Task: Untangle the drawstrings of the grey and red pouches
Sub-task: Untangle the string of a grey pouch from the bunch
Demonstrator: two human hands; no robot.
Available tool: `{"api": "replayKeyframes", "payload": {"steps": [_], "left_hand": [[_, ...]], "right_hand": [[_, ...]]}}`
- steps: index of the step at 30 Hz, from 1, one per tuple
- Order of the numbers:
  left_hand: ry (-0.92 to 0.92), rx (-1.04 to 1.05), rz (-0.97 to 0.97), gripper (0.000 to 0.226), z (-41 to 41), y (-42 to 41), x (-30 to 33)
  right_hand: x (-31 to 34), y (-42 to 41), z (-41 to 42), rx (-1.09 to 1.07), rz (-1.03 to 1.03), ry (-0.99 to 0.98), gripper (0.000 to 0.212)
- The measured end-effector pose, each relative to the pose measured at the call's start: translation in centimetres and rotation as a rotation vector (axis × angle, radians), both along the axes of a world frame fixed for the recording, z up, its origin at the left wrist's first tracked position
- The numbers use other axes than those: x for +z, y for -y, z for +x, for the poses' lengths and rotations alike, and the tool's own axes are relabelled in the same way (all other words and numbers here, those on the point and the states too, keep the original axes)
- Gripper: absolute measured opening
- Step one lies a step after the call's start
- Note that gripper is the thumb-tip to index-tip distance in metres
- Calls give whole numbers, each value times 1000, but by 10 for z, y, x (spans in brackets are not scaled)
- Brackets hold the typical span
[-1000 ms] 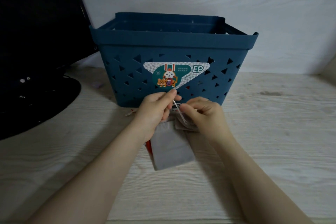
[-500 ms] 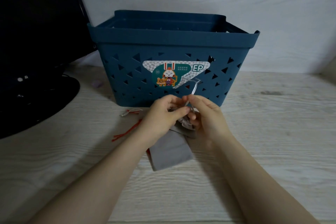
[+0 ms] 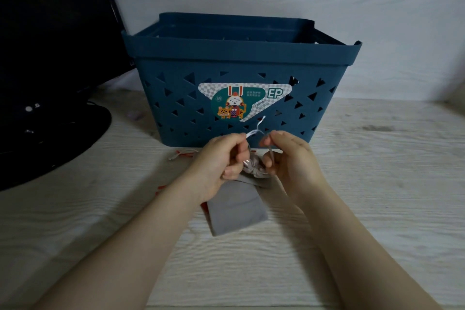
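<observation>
Both hands have drawn apart: the left hand (image 3: 221, 158) and right hand (image 3: 289, 158) each pinch the pale drawstring (image 3: 255, 131), grey pouch (image 3: 236, 206) beneath them (red one mostly hidden), so the knot seems to be loosening.

Blue plastic basket (image 3: 234, 63) w/ triangle holes, cartoon sticker (image 3: 242, 100) on front; black monitor (image 3: 50, 58) at left; pale wood table (image 3: 377, 184)

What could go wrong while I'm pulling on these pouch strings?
1. Both hands, left hand and right hand, pinch the white drawstring close together; pulling apart could tighten the knot rather than free it.
2. The red pouch lies mostly hidden under the grey pouch, so its red drawstring could snag unnoticed.
</observation>
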State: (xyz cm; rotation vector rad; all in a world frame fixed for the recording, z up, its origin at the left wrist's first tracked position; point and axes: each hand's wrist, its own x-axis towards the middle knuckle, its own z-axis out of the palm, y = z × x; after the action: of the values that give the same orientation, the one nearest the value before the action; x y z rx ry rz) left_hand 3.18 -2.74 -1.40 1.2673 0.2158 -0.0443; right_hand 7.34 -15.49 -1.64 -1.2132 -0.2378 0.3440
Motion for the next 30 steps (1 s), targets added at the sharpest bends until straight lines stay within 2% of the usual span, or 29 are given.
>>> {"api": "replayKeyframes", "payload": {"steps": [3, 5, 7, 10, 13, 18, 20, 24, 27, 30], "left_hand": [[47, 53, 315, 38, 2, 4, -6], [160, 27, 725, 34, 1, 4, -12], [268, -57, 1024, 31, -1, 4, -16], [357, -89, 1182, 30, -3, 6, -17], [316, -62, 1080, 28, 1, 3, -17], [168, -15, 683, 39, 8, -1, -24], [137, 6, 557, 43, 9, -1, -23], [104, 4, 479, 42, 7, 1, -15], [98, -3, 445, 42, 6, 2, -15], [102, 26, 362, 37, 4, 2, -12]], "right_hand": [[2, 3, -1, 93, 115, 79, 28], [-2, 3, 2, 128, 201, 121, 22], [-7, 2, 5, 137, 188, 175, 22], [-10, 0, 5, 209, 91, 261, 29], [-11, -1, 2, 278, 10, 364, 29], [-20, 1, 10, 24, -335, 509, 5], [-22, 4, 11, -18, -464, 589, 11], [-17, 12, 13, 14, -788, 749, 10], [-18, 14, 15, -11, -776, 788, 17], [-17, 13, 15, -24, -630, 820, 16]]}}
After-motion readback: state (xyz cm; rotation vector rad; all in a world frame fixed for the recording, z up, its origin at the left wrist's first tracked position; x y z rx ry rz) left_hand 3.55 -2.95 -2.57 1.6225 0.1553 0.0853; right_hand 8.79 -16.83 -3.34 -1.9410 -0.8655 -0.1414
